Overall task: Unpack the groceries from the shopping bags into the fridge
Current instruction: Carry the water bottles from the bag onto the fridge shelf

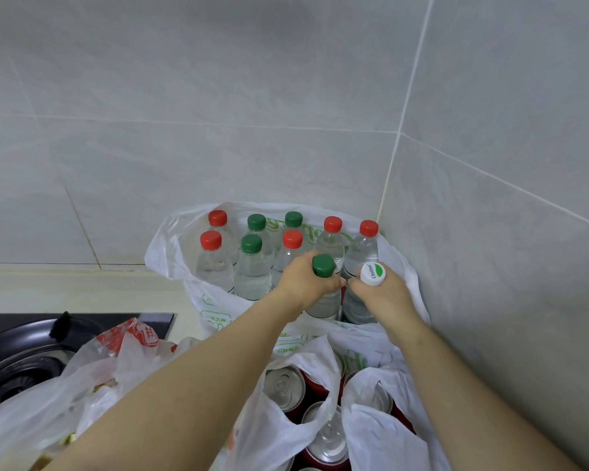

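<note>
We are facing a corner of grey tiled wall (pixel 218 96), which is filling most of the view. Below it a pale counter (pixel 82 287) is running along the wall, and a black hob (pixel 143 321) carrying a dark pan (pixel 17 365) is sitting at the left.

Three thin plastic bags are crowding the counter. The corner bag (pixel 170 246), white with green print, is standing open and holding upright water bottles with red and green caps. Nearer to us, a second white bag (pixel 286 419) is gaping over red cans (pixel 283 385) with silver tops. To the left, a crumpled red-printed bag (pixel 126 338) is lying partly over the hob.

We are reaching both arms into the corner bag. Our left hand (pixel 303 283) is curling its fingers round the neck of the green-capped bottle (pixel 323 304), just under the cap. Our right hand (pixel 381 294) is gripping the white-capped bottle (pixel 354 307) the same way, at the bag's front right. The two hands are almost touching at the fingertips. Both bottles are standing upright inside the bag, though we cannot tell whether they are resting on its bottom. The white cap is showing a green mark and small lettering.
</note>
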Demonstrator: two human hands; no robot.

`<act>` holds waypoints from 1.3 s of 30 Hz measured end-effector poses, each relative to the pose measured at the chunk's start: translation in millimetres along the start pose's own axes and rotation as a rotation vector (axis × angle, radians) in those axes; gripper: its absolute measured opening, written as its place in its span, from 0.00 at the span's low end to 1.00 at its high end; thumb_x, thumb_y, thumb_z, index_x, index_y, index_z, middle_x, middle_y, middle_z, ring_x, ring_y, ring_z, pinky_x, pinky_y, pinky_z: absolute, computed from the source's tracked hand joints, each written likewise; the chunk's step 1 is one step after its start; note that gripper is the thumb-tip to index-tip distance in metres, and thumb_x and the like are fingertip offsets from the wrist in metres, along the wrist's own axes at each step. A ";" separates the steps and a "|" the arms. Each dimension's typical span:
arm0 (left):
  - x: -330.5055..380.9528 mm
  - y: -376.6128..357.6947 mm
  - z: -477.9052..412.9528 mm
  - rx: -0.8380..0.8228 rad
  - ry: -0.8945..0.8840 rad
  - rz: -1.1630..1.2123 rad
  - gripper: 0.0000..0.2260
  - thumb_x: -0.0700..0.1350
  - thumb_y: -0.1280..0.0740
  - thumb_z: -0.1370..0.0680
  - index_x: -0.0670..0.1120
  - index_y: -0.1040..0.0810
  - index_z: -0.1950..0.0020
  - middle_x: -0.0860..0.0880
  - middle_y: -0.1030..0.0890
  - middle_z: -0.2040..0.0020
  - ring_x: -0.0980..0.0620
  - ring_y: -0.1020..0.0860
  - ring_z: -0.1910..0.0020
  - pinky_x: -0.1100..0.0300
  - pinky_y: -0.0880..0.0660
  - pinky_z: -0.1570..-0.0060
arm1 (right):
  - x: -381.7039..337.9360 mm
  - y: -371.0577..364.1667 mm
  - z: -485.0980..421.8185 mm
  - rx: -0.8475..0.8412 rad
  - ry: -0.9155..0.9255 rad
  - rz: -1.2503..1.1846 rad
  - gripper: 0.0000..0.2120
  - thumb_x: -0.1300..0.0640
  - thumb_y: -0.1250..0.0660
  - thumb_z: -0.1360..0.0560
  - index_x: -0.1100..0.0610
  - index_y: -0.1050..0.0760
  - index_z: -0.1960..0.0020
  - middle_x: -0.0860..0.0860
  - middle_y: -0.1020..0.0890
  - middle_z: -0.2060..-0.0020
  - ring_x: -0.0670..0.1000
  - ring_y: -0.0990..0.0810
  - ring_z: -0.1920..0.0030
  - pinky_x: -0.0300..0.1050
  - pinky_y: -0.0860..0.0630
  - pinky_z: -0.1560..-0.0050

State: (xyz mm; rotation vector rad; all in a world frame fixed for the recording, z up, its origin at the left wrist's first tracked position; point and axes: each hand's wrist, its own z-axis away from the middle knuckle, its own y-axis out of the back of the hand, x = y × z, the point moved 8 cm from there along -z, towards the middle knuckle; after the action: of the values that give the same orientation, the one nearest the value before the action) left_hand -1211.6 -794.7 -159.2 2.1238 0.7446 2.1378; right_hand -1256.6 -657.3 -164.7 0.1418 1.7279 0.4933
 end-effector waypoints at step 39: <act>22.6 46.4 72.6 0.253 -0.008 0.354 0.12 0.48 0.30 0.39 0.54 0.21 0.57 0.54 0.20 0.61 0.50 0.22 0.56 0.46 0.23 0.48 | -38.8 36.7 67.3 0.247 -0.009 -0.308 0.11 0.61 0.31 0.31 0.45 0.25 0.62 0.47 0.22 0.66 0.53 0.22 0.59 0.62 0.20 0.56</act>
State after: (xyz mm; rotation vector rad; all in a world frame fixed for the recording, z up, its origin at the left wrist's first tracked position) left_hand -1130.0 -805.6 -125.3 2.5618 0.7175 2.3033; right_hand -1189.8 -621.6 -124.2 0.0510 1.7582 0.0524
